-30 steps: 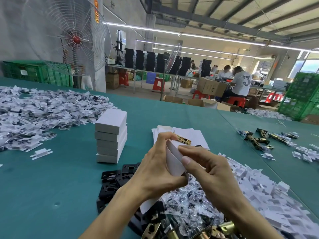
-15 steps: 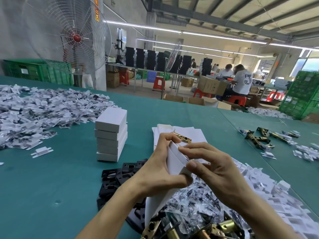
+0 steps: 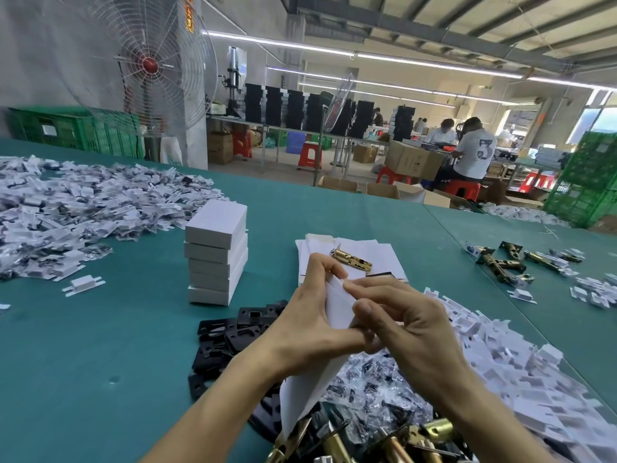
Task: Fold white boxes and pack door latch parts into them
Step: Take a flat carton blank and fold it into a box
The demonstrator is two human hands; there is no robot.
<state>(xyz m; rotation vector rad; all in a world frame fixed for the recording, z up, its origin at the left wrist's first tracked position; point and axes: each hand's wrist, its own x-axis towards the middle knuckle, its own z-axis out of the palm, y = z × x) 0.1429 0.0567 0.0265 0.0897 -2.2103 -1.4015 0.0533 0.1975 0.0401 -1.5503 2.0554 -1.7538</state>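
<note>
Both hands are up over the teal felt-covered table, just right of the stack of five folded white cardboard boxes and a touch nearer the person. Between them is a part-folded white card box blank. The left hand has it clenched, fingers curled over the top edge and thumb wrapped across the near face. The right hand pinches the same top edge from the other side, forefinger along the crease and thumb pressed on the panel. The blank's lower end hangs down below the wrists.

Right of the stack and just beyond the hands, a brass cylindrical door latch bolt lies on a pile of flat white card blanks. In front of the stack, toward the person, flat black metal strike plates lie heaped, partly under the left wrist. Further right of those is a mound of small clear plastic screw bags, with more brass latch bodies at the near edge. A heap of small white plastic clips spreads out beyond the right hand. Left of the stack sprawls a wide drift of similar white plastic pieces. Well right of the stack, a few loose brass latches lie scattered on the felt.
</note>
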